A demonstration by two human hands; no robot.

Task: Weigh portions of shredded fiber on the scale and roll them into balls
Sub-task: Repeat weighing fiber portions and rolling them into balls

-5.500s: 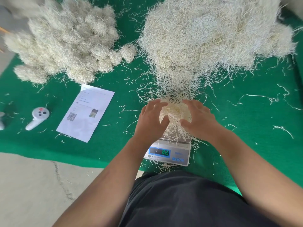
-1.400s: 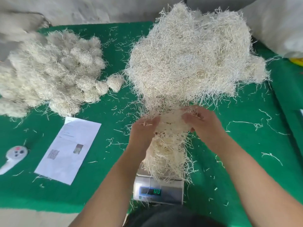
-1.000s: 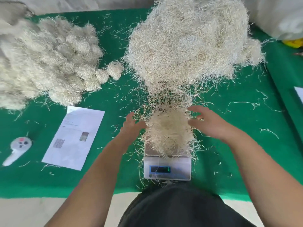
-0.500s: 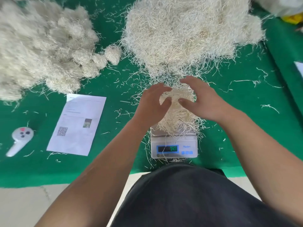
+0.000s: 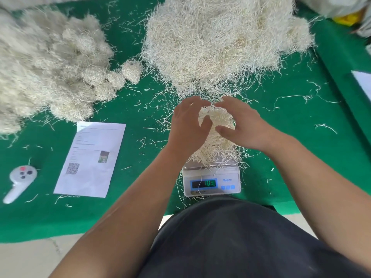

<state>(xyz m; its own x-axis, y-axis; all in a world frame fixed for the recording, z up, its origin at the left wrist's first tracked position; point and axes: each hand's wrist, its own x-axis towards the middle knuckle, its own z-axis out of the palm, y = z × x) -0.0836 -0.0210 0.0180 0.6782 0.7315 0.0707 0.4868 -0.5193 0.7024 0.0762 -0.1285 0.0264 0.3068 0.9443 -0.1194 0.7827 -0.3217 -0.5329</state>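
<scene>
- I see both hands, left hand (image 5: 187, 125) and right hand (image 5: 240, 125), fingers curled around a wiry, pale fiber clump (image 5: 215, 137) sitting on the scale (image 5: 211, 180).
- Loose shredded heap (image 5: 220, 43) just beyond; rolled balls (image 5: 60, 63), paper sheet (image 5: 91, 159) on green felt (image 5: 140, 109) to the left.

A pale, straw-coloured portion of shredded fiber (image 5: 217, 141) sits heaped on the scale (image 5: 211, 182) at lower centre of the frame, strands spilling over the pan's edges. The scale is small and white, with a lit green-digit display on its near face. Above it, at upper centre, spreads the large loose fiber pile (image 5: 218, 41), while the finished balls (image 5: 60, 63) are heaped at upper left, blurred, one ball lying at the heap's right edge.
</scene>
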